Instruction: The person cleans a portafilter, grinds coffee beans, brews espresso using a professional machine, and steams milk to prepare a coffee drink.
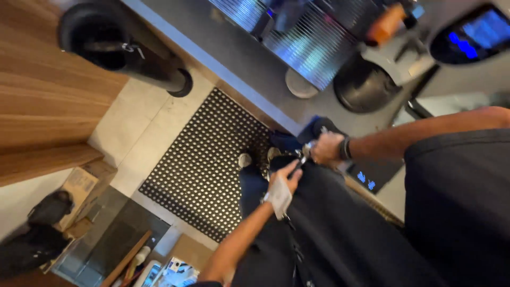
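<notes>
My right hand (325, 148), with a black band on its wrist, is closed on a small shiny metal object (304, 153) in front of my dark apron (340, 228). My left hand (284, 183) comes up from below and holds a white cloth (279, 197) against its palm. Its fingertips reach to the same metal object, so both hands meet there. The object is too small and blurred to identify. My shoes (244, 159) show just beyond the hands, on the mat.
A black perforated rubber mat (207, 165) covers the tiled floor. A grey counter (234, 48) carries a ribbed metal tray (313, 48) and a round black basin (364, 85). A wooden surface (42, 106) bears a black cylinder (106, 42). A dark screen (473, 34) sits top right.
</notes>
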